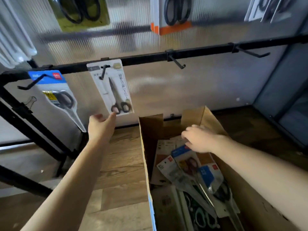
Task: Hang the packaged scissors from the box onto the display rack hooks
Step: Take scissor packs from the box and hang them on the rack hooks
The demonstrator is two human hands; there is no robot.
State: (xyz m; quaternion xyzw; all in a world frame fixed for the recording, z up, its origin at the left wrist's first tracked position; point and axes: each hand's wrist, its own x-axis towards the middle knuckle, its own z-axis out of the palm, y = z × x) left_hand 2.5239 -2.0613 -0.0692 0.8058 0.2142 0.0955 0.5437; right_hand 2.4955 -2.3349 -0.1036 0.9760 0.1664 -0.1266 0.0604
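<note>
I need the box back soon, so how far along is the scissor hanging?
Two packs hang on the lower bar: a blue-topped pack and a white pack, which the left hand touches. The right hand reaches into the box. Two hooks are bare; several packs remain.

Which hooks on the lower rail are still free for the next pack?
Two bare hooks: the middle hook and the far-right hook. Crowded at the left: the white pack and blue pack fill theirs.
</note>
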